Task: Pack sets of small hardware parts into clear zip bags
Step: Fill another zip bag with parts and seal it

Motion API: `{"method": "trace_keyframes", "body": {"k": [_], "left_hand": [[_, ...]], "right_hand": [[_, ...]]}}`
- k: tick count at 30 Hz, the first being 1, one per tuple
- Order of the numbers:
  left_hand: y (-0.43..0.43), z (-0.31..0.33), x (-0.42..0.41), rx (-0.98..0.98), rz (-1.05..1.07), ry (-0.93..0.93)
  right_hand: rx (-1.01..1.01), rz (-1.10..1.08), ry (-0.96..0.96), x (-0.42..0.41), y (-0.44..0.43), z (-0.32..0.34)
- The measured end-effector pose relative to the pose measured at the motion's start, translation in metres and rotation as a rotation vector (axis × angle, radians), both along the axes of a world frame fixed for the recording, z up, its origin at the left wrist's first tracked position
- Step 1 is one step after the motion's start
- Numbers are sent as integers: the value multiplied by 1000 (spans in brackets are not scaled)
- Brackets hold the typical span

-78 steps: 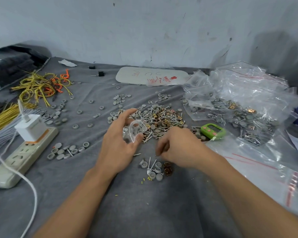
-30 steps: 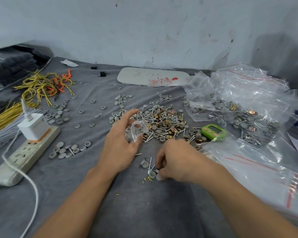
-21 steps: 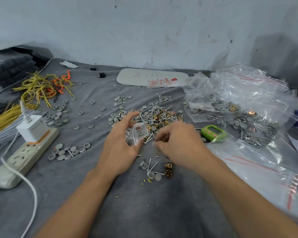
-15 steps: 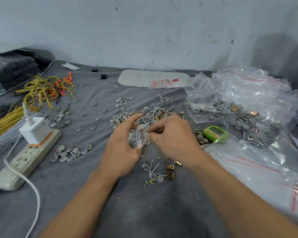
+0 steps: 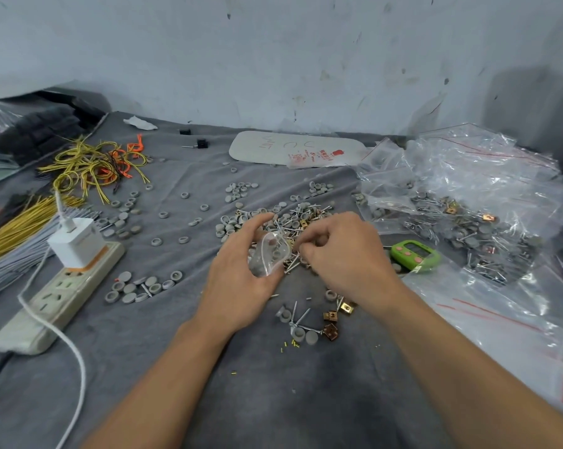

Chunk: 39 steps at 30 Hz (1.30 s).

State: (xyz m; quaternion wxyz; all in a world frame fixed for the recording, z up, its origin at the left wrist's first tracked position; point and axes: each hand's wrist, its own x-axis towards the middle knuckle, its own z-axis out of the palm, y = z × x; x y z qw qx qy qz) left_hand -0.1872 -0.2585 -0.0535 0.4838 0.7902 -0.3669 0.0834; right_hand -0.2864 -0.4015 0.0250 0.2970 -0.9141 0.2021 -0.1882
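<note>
Head view: one small bag being filled, many sets left loose

Head camera looks down on a tabletop (image 5: 137,377) covered in grey cloth. Largest on it is the heap of clear bags (image 5: 487,202) at the right, several already holding grey caps, pins and brass-coloured clips; those look like finished sets, though their count is unreadable through the crumpled plastic. Flat empty zip bags (image 5: 507,322) with red seal lines lie nearer, cut off by the right edge. At the left sit a power strip (image 5: 59,296) with a white charger plugged in, and bundles of yellow wires (image 5: 89,163).

At centre is the loose pile of parts (image 5: 293,218), partly hidden behind both hands. The left hand (image 5: 241,280) cups a small clear zip bag (image 5: 268,257), thumb and fingers curled round it and holding its mouth open; a few grey pieces show inside. The right hand (image 5: 345,254) is bunched, fingertips pinched together at the bag's mouth. What it pinches I cannot tell.

Just below lies a small sorted group (image 5: 309,319) of caps, pins and clips, seemingly the remainder of this set. A green timer (image 5: 414,256) sits beside the right hand.

Judging by the pile, much packing remains.
</note>
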Motion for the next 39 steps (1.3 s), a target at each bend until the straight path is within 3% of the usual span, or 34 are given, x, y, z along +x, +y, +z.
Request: {"method": "trace_keyframes", "body": {"k": [6, 10, 20, 24, 30, 39], "left_hand": [[2, 1, -1, -10, 10, 29], [2, 1, -1, -1, 20, 45], [0, 1, -1, 35, 26, 34], [1, 1, -3, 47, 23, 21], [1, 1, -4, 72, -10, -22], [1, 1, -2, 44, -14, -5]], "right_hand": [[-211, 199, 414, -31, 10, 1], [-317, 241, 530, -38, 17, -9], [-425, 189, 451, -28, 16, -17], [-260, 108, 369, -22, 5, -8], [-12, -43, -6, -1, 1, -5], [131, -32, 9, 24, 13, -27]]}}
